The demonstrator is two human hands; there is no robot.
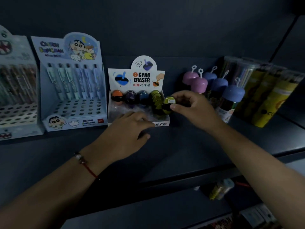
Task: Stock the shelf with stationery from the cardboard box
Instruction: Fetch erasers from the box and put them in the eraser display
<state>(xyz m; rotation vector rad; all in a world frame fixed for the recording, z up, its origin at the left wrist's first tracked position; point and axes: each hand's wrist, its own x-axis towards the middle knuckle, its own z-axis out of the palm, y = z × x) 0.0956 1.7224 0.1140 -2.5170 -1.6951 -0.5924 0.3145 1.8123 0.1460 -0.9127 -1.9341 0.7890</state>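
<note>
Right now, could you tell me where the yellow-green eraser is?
In the head view, the right hand pinches the yellow-green eraser at the right front corner of the Gyro Eraser box.

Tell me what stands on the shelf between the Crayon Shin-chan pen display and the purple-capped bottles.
The Gyro Eraser display box, seen in the head view.

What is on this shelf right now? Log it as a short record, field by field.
setting: dark shelf, dim light
display box: white cardboard Gyro Eraser display box, open top, holding round erasers in orange, purple, blue and yellow-green
right hand: right hand pinches a round yellow-green and black gyro eraser at the box's right edge
left hand: left hand rests against the box front, fingers straight
left of box: pale blue cartoon pen display stand
right of box: pink and blue capped tubes; yellow cylinders
</note>
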